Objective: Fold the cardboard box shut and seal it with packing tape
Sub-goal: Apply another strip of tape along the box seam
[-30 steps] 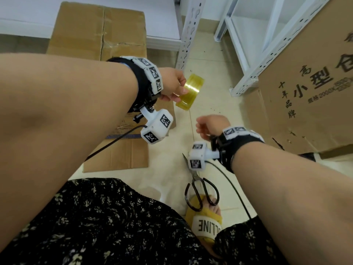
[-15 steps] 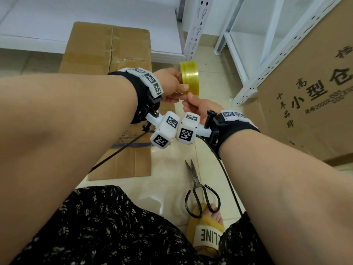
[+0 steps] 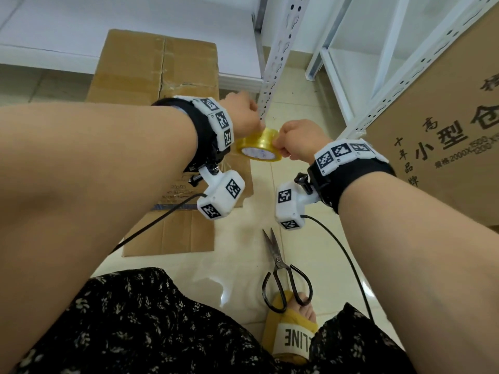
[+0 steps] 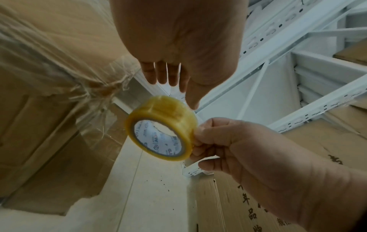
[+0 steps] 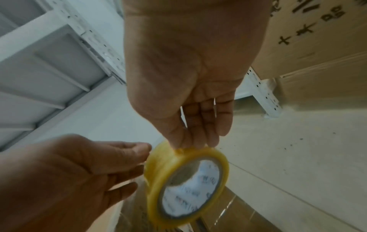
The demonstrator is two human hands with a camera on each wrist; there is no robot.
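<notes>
Pinching the yellowish transparent roll of packing tape (image 3: 259, 144) at its rim, the right hand (image 3: 298, 141) holds it in the air between both wrists. The left hand (image 3: 241, 114) has its thumb and fingers spread over the roll's other side, fingertips (image 4: 191, 100) just touching it. A flattened brown cardboard box (image 3: 156, 85) lies on the tiled floor beyond the hands, and black-handled metal scissors (image 3: 283, 273) lie nearer the person's yellow slipper (image 3: 293, 333).

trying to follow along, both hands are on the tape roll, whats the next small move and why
Probably peel the tape's free end loose. The right hand pinches the tape roll at its rim, the left hand touches its outer face, no strip is pulled out yet, and the cardboard box awaits sealing.
</notes>
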